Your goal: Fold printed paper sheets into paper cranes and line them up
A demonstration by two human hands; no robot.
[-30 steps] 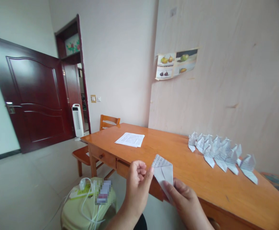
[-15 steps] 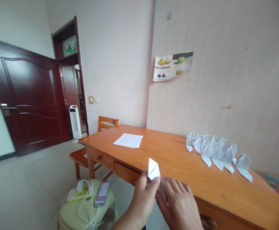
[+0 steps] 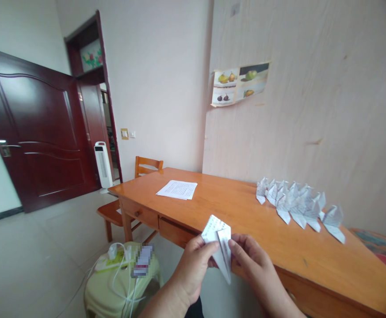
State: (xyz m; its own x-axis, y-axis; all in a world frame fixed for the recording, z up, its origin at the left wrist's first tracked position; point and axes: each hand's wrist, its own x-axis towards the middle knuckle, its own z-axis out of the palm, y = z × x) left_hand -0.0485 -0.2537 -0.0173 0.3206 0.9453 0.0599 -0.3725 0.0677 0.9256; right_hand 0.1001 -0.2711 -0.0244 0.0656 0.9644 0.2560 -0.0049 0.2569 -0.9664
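Observation:
A folded sheet of printed paper (image 3: 219,240) is held in front of the table's near edge, its narrow point downward. My left hand (image 3: 196,260) pinches its left side, thumb on the front face. My right hand (image 3: 250,256) grips the right edge, where a narrow flap lies folded over the front. The fingertips behind the paper are partly hidden. On the table's right side stand several folded paper figures (image 3: 294,205) in a close group, each with a flat tail toward me. A stack of printed sheets (image 3: 177,189) lies on the table's far left part.
The orange wooden table (image 3: 226,198) has drawers along its front. A chair (image 3: 148,165) stands at its left end. At lower left, a pale green stool (image 3: 113,291) bears a power strip (image 3: 113,261), cables and a blurred-out phone-like item (image 3: 143,260).
The folded paper has turned so its wider face and long point show. My right hand has shifted from covering its lower part to pinching its right edge. The view has tilted slightly downward.

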